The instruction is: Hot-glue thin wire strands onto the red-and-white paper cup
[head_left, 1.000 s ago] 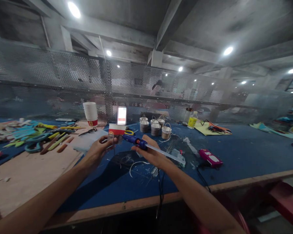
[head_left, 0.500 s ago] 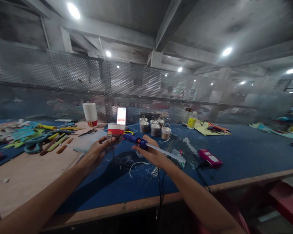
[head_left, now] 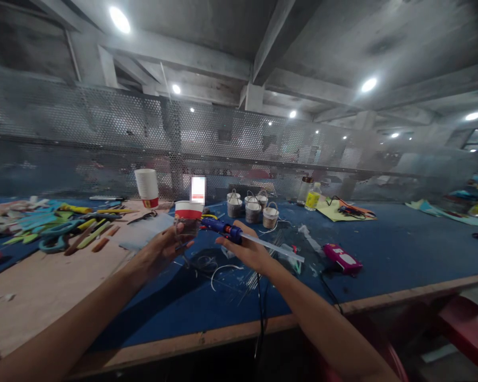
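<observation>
Your blue worktop [head_left: 402,249] faces a mesh screen [head_left: 83,132] under concrete beams. Four small baskets [head_left: 253,209]. Left grip [head_left: 159,252] closed around one clear cup [head_left: 185,227]; right grip [head_left: 247,252] clasps one glue gun [head_left: 227,229].

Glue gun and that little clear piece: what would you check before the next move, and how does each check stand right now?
1. Right hand grips the glue gun firmly: ok.
2. Glue stick sits in the back of the gun: ok.
3. Left hand holds the clear piece steady: ok, pinched in the fingers.
4. Nozzle points at the piece and close to it: ok.
5. Nozzle touches the piece, or glue is flowing: cannot tell, too small and blurred.
6. Cord hangs free over the table edge: ok.
</observation>
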{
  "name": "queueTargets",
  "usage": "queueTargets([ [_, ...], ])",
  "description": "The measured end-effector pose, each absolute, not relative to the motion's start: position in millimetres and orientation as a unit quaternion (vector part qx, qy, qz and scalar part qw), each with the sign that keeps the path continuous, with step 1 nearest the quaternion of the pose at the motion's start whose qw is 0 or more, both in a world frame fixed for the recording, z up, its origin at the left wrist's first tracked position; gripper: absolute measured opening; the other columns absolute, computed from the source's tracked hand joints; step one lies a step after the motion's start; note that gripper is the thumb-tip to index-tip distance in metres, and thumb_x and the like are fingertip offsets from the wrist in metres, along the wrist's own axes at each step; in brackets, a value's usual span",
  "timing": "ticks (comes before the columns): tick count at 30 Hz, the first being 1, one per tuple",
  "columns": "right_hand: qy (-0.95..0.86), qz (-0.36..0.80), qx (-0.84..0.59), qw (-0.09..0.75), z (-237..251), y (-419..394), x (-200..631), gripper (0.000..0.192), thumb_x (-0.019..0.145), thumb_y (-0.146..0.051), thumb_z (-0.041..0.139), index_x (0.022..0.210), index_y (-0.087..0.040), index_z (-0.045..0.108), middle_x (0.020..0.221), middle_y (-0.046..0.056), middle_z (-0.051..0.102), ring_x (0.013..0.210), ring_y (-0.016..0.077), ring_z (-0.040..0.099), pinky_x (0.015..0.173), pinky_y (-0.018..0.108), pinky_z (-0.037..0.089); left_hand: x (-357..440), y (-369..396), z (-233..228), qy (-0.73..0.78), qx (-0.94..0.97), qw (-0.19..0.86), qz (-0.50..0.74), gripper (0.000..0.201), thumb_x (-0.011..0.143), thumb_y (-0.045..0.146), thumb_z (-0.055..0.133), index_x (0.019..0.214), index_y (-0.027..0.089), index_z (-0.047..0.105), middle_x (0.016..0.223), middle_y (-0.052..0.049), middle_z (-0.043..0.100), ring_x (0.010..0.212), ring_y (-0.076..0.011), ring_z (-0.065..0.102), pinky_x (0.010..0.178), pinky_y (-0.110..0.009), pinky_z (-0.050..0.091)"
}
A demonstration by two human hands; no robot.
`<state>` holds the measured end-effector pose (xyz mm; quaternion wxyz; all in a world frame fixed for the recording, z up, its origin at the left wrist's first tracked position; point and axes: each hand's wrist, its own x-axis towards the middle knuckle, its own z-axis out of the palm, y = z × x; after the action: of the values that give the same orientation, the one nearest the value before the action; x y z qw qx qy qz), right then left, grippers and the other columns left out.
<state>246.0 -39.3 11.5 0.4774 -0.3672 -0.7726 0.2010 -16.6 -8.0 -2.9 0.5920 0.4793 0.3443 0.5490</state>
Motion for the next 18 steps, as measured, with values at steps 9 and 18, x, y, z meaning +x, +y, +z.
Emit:
queueTargets([
  [9,-0.752,0.262,-0.351,0.492,9.9,-36.0,247.9,0.043,0.088,-0.058,0.074,0.082,-0.022,0.052,0.075,-0.003,0.053,0.071,0.0145,0.051,0.063,0.026,0.041,-18.4,-9.3,-0.7,0.323,0.465,0.630,0.531,0.049,0.074,0.045,0.084,0.115,0.019,0.076,0.117,-0.016,0.080,0.125,-0.0411,0.067,0.101,-0.047,0.053],
  [18,-0.717,0.290,-0.381,0.507,3.8,-30.1,246.7,0.042,0.087,-0.061,0.073,0.087,-0.020,0.063,0.071,-0.001,0.058,0.063,0.0138,0.050,0.060,0.027,0.041,-17.5,-9.9,4.3,0.252,0.430,0.664,0.557,0.037,0.086,0.048,0.077,0.115,0.025,0.076,0.108,-0.006,0.083,0.110,-0.0291,0.074,0.097,-0.038,0.055],
])
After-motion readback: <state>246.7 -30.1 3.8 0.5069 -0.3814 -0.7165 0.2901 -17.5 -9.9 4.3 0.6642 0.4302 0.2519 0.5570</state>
